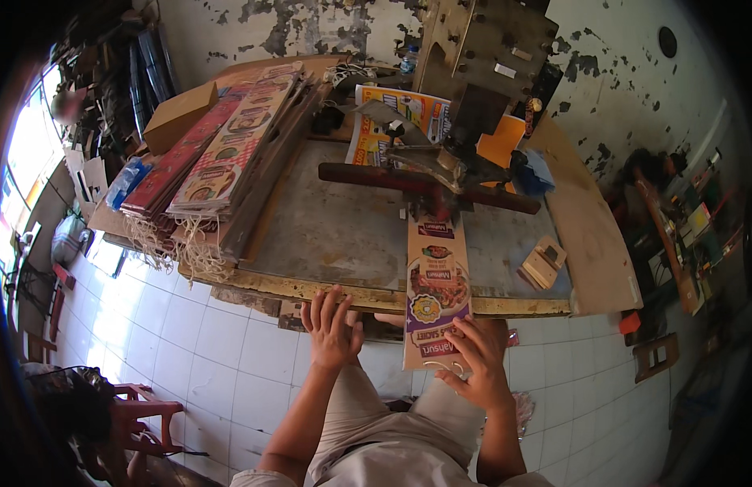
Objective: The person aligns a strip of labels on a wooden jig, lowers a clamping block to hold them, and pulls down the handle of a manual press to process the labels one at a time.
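Note:
A long printed cardboard strip [437, 292] lies lengthwise toward me, its near end jutting past the table's front edge. My right hand [478, 364] grips that near end at its right corner, fingers on the printed face and thumb by the lower edge. Thin string loops show at this end. The strip's far end passes beneath the dark head of a hand press [437, 174], which hides it. My left hand [333, 329] holds nothing; its fingers are stretched out at the front edge of the worktable [335, 290].
Stacks of printed strips [230, 154] with dangling strings fill the table's left side, beside a brown cardboard box [181, 116]. A small wooden block [542, 262] lies right of the strip. The press's long crossbar spans the table. A red stool [148, 418] stands at lower left.

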A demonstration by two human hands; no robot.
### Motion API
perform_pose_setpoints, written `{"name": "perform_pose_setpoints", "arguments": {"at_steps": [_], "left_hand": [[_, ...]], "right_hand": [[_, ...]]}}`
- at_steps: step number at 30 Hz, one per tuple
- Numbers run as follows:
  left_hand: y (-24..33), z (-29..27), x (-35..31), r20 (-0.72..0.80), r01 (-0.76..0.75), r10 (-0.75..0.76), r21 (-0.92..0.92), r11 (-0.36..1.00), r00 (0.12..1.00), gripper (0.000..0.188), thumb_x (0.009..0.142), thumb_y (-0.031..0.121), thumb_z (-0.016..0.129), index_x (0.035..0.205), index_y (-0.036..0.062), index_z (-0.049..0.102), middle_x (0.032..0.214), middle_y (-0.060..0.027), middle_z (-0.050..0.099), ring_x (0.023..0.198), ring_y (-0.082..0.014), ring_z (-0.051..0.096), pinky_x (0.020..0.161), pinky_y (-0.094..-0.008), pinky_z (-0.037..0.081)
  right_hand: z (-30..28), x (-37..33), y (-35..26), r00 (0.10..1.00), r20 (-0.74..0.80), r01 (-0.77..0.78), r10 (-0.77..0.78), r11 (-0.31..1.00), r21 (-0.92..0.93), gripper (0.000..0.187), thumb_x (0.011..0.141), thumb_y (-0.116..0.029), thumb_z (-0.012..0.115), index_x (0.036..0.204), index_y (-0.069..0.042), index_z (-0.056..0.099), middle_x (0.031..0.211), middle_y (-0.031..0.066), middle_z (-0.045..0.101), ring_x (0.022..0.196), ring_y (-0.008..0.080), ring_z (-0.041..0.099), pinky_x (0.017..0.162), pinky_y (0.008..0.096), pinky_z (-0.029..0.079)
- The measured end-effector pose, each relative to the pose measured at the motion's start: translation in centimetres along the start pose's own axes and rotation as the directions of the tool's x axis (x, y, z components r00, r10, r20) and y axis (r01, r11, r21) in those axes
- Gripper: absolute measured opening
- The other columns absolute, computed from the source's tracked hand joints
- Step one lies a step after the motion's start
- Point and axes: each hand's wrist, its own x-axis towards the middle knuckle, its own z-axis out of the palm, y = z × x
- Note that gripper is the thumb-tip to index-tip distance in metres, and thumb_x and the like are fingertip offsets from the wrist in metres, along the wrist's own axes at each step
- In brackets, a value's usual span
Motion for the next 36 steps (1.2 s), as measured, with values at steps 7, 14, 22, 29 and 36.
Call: {"name": "perform_pose_setpoints", "arguments": {"at_steps": [7,14,22,29,36], "left_hand": [[2.4,-3.7,9.1,0.023,0.1,-0.097,-0.122,0.988,0.995,0.027,0.097,0.021,0.071,0.122,0.0096,0.075,0.118,-0.0104,0.075,0.117,-0.0354,0.067,0.12,-0.055,0.037],[-0.5,5.0,20.6,0.265,-0.225,0.244,-0.1,0.969,0.933,0.036,0.103,0.021,0.065,0.133,0.0019,0.072,0.137,-0.0194,0.072,0.131,-0.0396,0.064,0.12,-0.0575,0.043],[-4.3,18.5,29.7,0.557,-0.017,-0.006,0.037,0.999,0.831,0.043,0.108,0.025,0.053,0.142,0.0011,0.068,0.149,-0.0317,0.063,0.142,-0.0438,0.06,0.116,-0.0636,0.048],[-5.6,26.5,31.5,0.279,-0.034,0.038,-0.019,0.999,0.96,0.043,0.11,0.036,0.05,0.131,0.0027,0.069,0.134,-0.023,0.071,0.127,-0.0436,0.067,0.11,-0.0571,0.052],[-4.9,29.4,32.0,0.197,0.045,-0.029,-0.074,0.996,0.98,0.037,0.109,0.031,0.054,0.128,0.003,0.069,0.126,-0.0198,0.071,0.118,-0.038,0.068,0.101,-0.0521,0.053]], "right_hand": [[0.1,0.0,-0.1,1.0,0.011,-0.013,0.013,1.0,-0.005,0.07,0.089,-0.037,0.095,0.145,-0.002,0.071,0.162,0.019,0.06,0.155,0.0448,0.053,0.124,0.0555,0.047],[0.1,0.2,-0.5,0.999,0.022,-0.027,0.026,0.999,0.033,0.07,0.089,-0.034,0.094,0.146,-0.002,0.07,0.165,0.0205,0.057,0.156,0.0471,0.051,0.124,0.0568,0.046],[0.7,-0.2,0.4,0.999,0.027,-0.031,0.029,0.996,0.078,0.075,0.089,-0.035,0.094,0.152,-0.005,0.067,0.167,0.023,0.054,0.157,0.049,0.048,0.125,0.0588,0.045],[1.0,-0.7,0.8,0.999,0.026,-0.05,0.048,0.995,0.085,0.078,0.094,-0.043,0.09,0.158,-0.009,0.062,0.169,0.0257,0.051,0.158,0.054,0.045,0.125,0.0636,0.041],[1.6,-0.8,1.4,0.998,0.023,-0.066,0.065,0.995,0.077,0.073,0.093,-0.049,0.089,0.151,-0.009,0.069,0.166,0.0245,0.055,0.156,0.0521,0.049,0.123,0.0638,0.042]]}}
